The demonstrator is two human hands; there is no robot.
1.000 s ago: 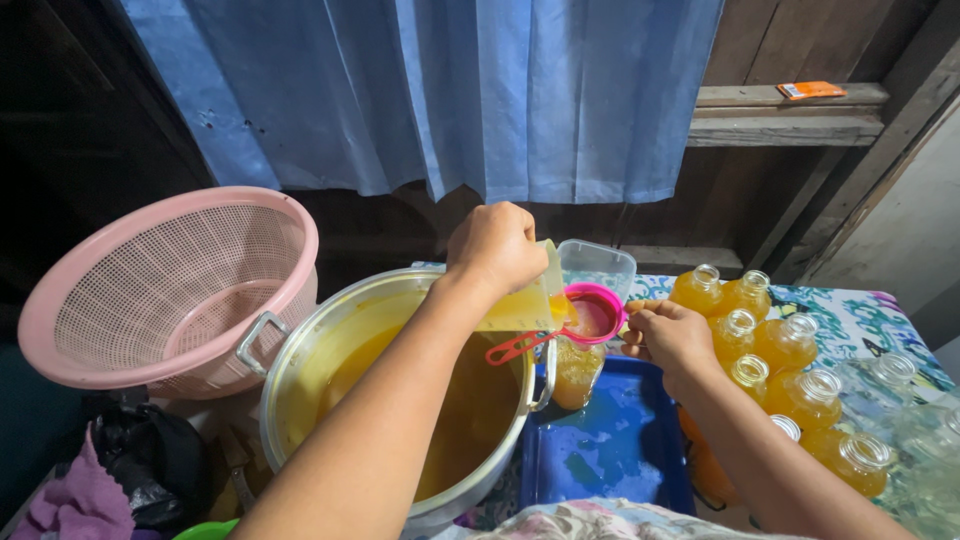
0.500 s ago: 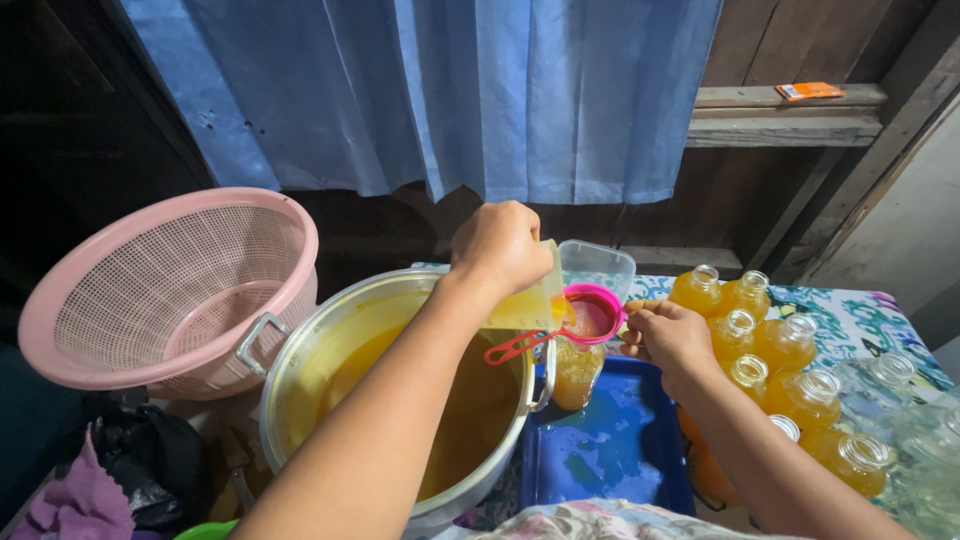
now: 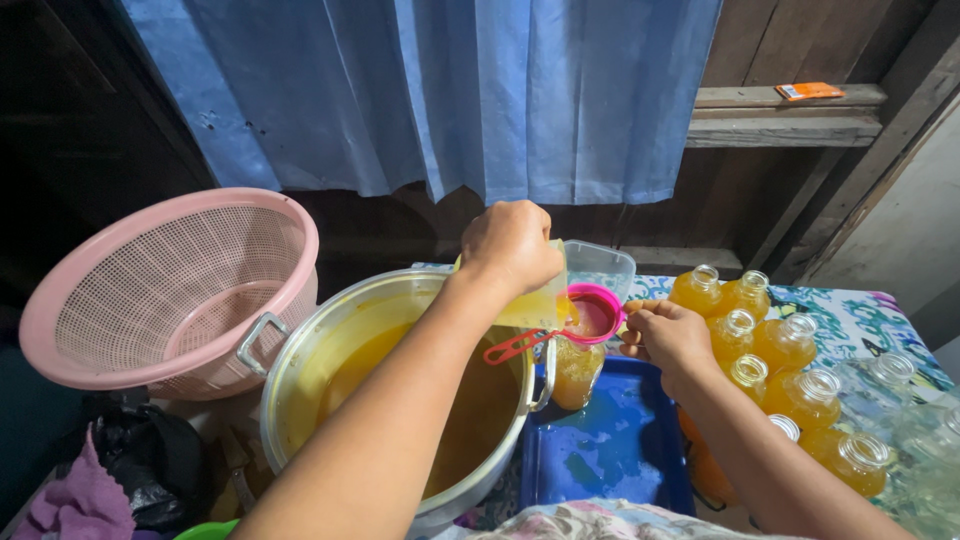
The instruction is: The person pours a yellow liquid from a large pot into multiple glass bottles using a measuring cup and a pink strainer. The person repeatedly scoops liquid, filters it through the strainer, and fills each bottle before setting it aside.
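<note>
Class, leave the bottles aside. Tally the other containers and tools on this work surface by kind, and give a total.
metal pot: 1
pink colander: 1
pink funnel: 1
clear jug: 1
blue tray: 1
Total: 5

Shiny metal pot [image 3: 300, 345], matt pink plastic colander [image 3: 170, 290], glossy blue tray [image 3: 610, 450]

- The single head view looks from the person's head, forward and steeply down along both forearms.
- It sits close over a metal pot [image 3: 400, 390] and blue tray [image 3: 610, 450], facing a blue curtain [image 3: 450, 90].
- No second view shares the scene.
</note>
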